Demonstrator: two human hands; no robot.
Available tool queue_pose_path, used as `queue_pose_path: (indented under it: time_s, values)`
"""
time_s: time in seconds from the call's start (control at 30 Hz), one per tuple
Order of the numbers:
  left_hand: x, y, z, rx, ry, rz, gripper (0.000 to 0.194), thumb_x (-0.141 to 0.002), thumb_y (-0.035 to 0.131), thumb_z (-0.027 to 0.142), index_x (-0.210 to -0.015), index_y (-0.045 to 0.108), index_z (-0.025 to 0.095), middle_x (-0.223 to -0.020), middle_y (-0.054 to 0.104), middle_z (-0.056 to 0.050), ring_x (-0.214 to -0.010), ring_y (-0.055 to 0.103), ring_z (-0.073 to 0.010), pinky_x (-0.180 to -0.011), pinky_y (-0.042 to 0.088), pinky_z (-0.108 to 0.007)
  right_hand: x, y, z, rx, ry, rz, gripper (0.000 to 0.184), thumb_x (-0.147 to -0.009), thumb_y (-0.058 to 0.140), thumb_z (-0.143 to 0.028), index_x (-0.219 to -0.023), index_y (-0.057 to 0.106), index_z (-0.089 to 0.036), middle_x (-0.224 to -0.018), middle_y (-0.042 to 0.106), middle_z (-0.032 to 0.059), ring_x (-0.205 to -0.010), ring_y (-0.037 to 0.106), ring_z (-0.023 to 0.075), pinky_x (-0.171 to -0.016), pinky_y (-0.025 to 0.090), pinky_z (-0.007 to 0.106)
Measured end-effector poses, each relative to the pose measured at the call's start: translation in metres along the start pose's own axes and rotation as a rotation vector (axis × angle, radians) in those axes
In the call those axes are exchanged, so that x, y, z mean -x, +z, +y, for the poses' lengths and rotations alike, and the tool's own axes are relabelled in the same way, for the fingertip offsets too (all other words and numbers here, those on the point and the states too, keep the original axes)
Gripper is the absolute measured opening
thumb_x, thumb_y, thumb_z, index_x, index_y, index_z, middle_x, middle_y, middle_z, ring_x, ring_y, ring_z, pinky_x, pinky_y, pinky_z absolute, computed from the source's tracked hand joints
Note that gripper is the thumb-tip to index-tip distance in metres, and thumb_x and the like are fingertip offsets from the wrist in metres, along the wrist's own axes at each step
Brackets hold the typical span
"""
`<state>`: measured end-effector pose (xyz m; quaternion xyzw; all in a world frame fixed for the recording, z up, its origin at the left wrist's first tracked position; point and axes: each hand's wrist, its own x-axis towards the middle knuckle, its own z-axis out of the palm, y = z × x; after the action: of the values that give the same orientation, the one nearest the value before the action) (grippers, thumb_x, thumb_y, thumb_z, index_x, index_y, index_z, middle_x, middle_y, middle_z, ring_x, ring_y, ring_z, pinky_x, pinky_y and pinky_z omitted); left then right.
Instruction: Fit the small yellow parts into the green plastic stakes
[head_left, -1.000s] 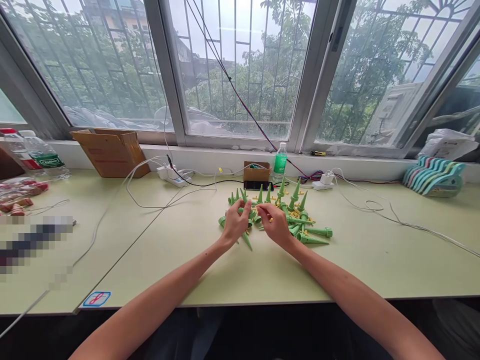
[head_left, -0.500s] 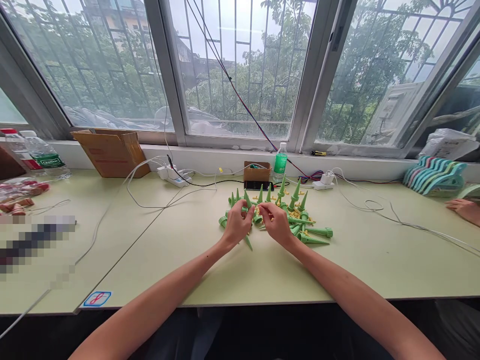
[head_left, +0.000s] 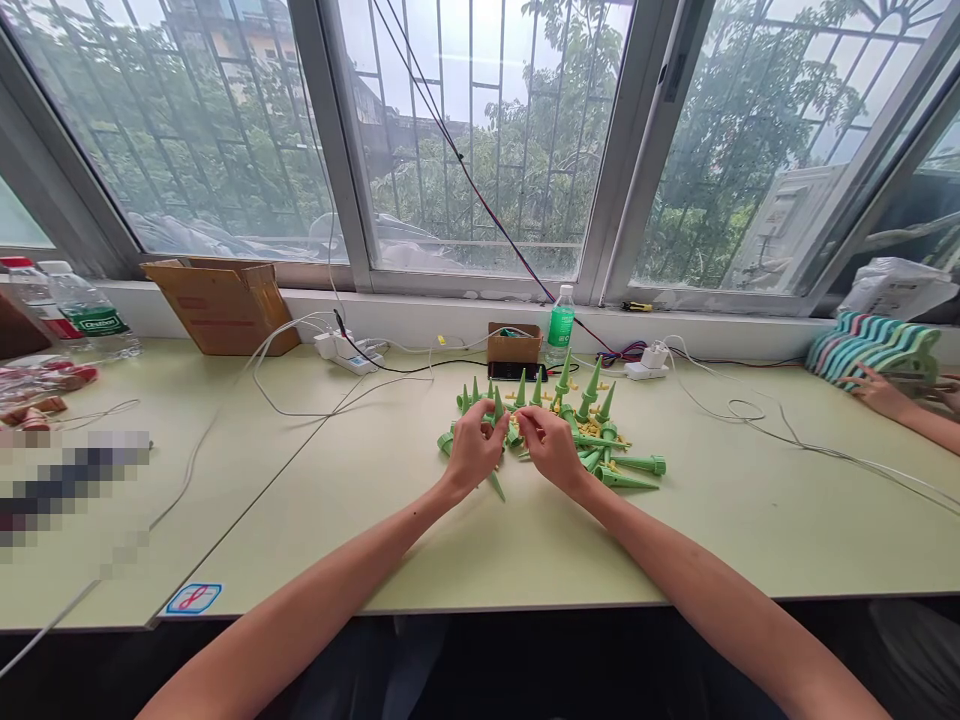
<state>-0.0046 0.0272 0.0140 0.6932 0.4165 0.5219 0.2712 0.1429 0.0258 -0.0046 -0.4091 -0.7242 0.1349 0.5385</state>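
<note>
My left hand (head_left: 474, 440) is closed round a green plastic plant-watering spike (head_left: 498, 402), whose pointed tip rises above the fingers. Close beside it, my right hand (head_left: 553, 442) pinches something by the spike; a bit of yellow shows near the fingertips, too small to make out. Several more green spikes stand upright behind the hands, such as one spike (head_left: 591, 388). Others lie on their sides at the right, among them a spike (head_left: 626, 480). Small yellow valve pieces (head_left: 589, 427) are scattered between them.
Behind the spikes are a phone (head_left: 516, 371), a small cardboard box (head_left: 514, 343) and a green-labelled bottle (head_left: 560, 322). White cables (head_left: 739, 410) cross the table (head_left: 750, 530). At far right a co-worker's hand (head_left: 881, 392) touches a row of teal hangers (head_left: 855, 350).
The spike in my left hand has turned more upright, its tip now showing above the fingers. My right hand stays almost still. A co-worker's hand has come in from the right to the hangers.
</note>
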Motion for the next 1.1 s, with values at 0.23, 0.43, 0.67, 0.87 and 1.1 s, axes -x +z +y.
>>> queue_pose_path:
  time_s: [0.23, 0.43, 0.67, 0.87, 1.1]
  values:
    - [0.0011, 0.0008, 0.0001, 0.034, 0.007, -0.035, 0.024, -0.080, 0.059, 0.042, -0.086, 0.056, 0.019, -0.083, 0.059, 0.000, -0.041, 0.037, -0.0031, -0.039, 0.025, -0.019, -0.0008, -0.0001, 0.0033, 0.021, 0.001, -0.011, 0.027, -0.096, 0.041, -0.034, -0.086, 0.060, -0.018, -0.069, 0.056, 0.0019, -0.056, 0.049, 0.0126, -0.055, 0.043, 0.023]
    - [0.0021, 0.0018, -0.0005, 0.065, -0.009, -0.073, 0.024, -0.080, 0.059, 0.041, -0.087, 0.056, 0.018, -0.091, 0.062, -0.002, -0.039, 0.037, -0.0023, -0.036, 0.024, -0.019, -0.0025, -0.0017, 0.0045, 0.043, 0.006, -0.023, 0.030, -0.096, 0.039, -0.034, -0.080, 0.058, -0.017, -0.067, 0.054, 0.0012, -0.054, 0.045, 0.0117, -0.052, 0.039, 0.022]
    - [-0.0008, 0.0023, 0.0007, 0.124, -0.079, -0.039, 0.030, -0.080, 0.059, 0.044, -0.093, 0.055, 0.018, -0.094, 0.065, -0.006, -0.040, 0.046, -0.0045, -0.034, 0.030, -0.018, -0.0024, -0.0040, 0.0006, 0.037, -0.009, -0.033, 0.031, -0.097, 0.038, -0.037, -0.086, 0.059, -0.017, -0.068, 0.056, 0.0011, -0.056, 0.047, 0.0117, -0.053, 0.040, 0.022]
    - [-0.0056, 0.0029, -0.0021, 0.176, -0.070, -0.006, 0.030, -0.081, 0.059, 0.045, -0.088, 0.057, 0.016, -0.085, 0.064, -0.005, -0.057, 0.055, -0.0094, -0.046, 0.039, -0.019, -0.0023, -0.0052, -0.0047, 0.044, -0.015, -0.033, 0.027, -0.095, 0.043, -0.040, -0.095, 0.059, -0.018, -0.074, 0.061, 0.0029, -0.060, 0.053, 0.0129, -0.053, 0.041, 0.022]
    - [-0.0054, 0.0035, -0.0039, 0.135, -0.096, -0.010, 0.032, -0.085, 0.052, 0.049, -0.079, 0.051, 0.017, -0.073, 0.058, 0.000, -0.048, 0.042, -0.0060, -0.041, 0.032, -0.019, -0.0030, -0.0051, -0.0013, 0.051, -0.036, -0.036, 0.029, -0.095, 0.043, -0.040, -0.088, 0.060, -0.017, -0.077, 0.063, 0.0045, -0.062, 0.053, 0.0133, -0.054, 0.041, 0.023]
